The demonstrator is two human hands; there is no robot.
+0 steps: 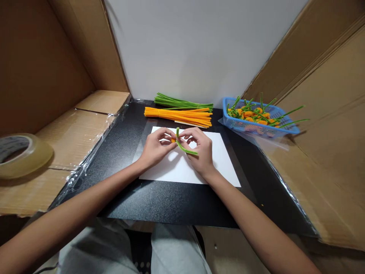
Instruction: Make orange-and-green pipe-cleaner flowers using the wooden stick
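Note:
My left hand (158, 147) pinches a small orange piece (173, 140) between thumb and fingertips. Facing it, my right hand (199, 150) has its fingertips closed on a bent green stem (186, 150), which touches the orange piece. One end of the stem points up between the hands; the other curves down to the right across my right thumb. Both hands are above a white sheet (182, 171) on the black table (171, 205). How the green and orange parts join is hidden by my fingers.
Behind the sheet lie an orange bundle (176, 114) and a green bundle (182, 102) of fuzzy sticks. A blue basket (228, 121) at the back right holds several orange-and-green pieces. A tape roll (40, 156) sits on cardboard at left. Cardboard walls (327, 114) flank the table.

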